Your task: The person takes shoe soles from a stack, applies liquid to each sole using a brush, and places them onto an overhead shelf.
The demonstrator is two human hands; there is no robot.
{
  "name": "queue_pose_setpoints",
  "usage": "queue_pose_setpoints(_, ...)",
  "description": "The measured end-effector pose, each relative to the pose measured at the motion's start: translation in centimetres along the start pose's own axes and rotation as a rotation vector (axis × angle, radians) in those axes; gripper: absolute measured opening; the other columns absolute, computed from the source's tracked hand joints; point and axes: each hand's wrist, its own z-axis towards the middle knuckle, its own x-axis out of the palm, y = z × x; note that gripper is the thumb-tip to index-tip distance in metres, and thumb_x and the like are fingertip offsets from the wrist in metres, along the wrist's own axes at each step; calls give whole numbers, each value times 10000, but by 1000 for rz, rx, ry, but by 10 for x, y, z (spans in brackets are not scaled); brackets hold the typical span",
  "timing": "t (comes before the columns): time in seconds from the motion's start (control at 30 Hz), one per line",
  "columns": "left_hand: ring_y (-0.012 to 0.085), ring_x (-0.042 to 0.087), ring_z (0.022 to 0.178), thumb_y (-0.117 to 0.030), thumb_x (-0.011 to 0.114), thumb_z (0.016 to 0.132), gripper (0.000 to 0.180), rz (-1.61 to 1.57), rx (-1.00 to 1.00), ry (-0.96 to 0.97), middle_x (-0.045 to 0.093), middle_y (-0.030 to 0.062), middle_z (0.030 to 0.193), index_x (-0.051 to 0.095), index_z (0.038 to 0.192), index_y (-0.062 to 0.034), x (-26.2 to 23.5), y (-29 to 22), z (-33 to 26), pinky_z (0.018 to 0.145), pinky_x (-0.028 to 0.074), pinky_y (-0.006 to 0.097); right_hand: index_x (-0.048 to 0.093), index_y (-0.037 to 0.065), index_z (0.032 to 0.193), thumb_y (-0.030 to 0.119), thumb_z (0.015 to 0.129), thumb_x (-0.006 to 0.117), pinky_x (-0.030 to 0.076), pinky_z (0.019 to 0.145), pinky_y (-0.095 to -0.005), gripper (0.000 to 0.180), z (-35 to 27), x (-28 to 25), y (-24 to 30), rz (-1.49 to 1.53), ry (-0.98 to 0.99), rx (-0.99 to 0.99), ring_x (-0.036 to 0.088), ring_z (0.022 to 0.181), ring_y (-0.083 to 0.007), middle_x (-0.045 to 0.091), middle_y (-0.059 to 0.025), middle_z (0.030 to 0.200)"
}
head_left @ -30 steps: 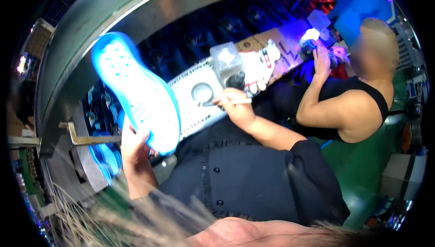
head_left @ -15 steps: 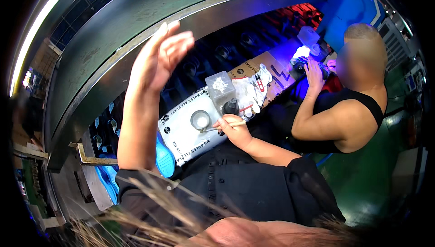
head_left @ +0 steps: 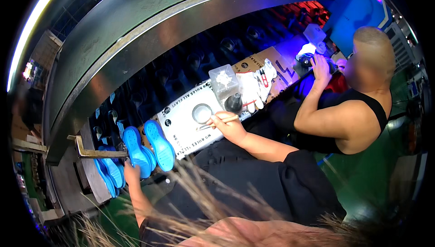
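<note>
My right hand (head_left: 230, 129) is closed round a thin brush (head_left: 232, 118) with a pale handle, its tip low over the white printed sheet (head_left: 181, 136). Just beyond the tip stands a round grey cup (head_left: 202, 112) with whitish contents. Down at the left, my left hand (head_left: 132, 172) is at the near edge of a pair of blue shoe soles (head_left: 135, 145); its fingers are blurred and partly hidden. Another blue sole (head_left: 159, 146) lies between that pair and the sheet. More blue soles (head_left: 110, 170) lie further left.
A clear plastic box (head_left: 223, 81), a dark bottle (head_left: 234, 103) and white gloves (head_left: 253, 88) stand or lie beyond my right hand. A metal bracket (head_left: 99, 152) juts out near my left hand. Above runs a long conveyor edge (head_left: 149, 29). A co-worker (head_left: 344, 106) sits at the right.
My left hand has come down from the raised belt to the blue soles at the left. The brush tip has moved from the cup's rim to just beside it.
</note>
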Motion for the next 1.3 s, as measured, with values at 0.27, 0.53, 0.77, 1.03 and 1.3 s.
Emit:
queue_pose_setpoints(0.27,258,600,760,-248,581,769,339,-1060,-330,96,616,125,862,502,1003,-15,44,28,25,670,479,360,621,-30,780,160,899,480,445,590,-234,265,-3,4,0,-25,2,50,559,646,-120,600,-71,719)
queue_pose_setpoints(0.53,152,567,805,-186,568,776,390,-1795,-314,363,551,58,1004,445,1127,-71,-16,-85,-24,556,475,260,611,-15,782,225,907,475,433,600,-223,303,-4,8,4,-34,-18,91,544,643,-105,607,-68,739)
queue_pose_setpoints(0.77,162,555,816,-49,553,771,494,-1492,29,226,517,105,1025,328,1209,-28,-29,-159,-58,634,510,290,628,-41,787,146,889,482,449,609,-240,259,11,18,39,-27,117,-50,569,644,-138,592,-88,712)
queue_pose_setpoints(1.03,188,544,934,1,567,747,479,-1305,319,67,531,119,1049,373,1185,32,-31,-191,-70,845,425,298,629,10,698,108,810,544,417,606,-302,170,14,31,43,-346,200,-528,544,619,-205,585,-64,637)
queue_pose_setpoints(1.3,180,581,876,-2,587,725,443,-1245,383,-9,569,126,986,407,1128,37,-37,-193,-74,797,454,288,624,26,674,78,767,556,405,601,-312,127,12,31,43,-424,259,-494,541,618,-213,597,-67,648)
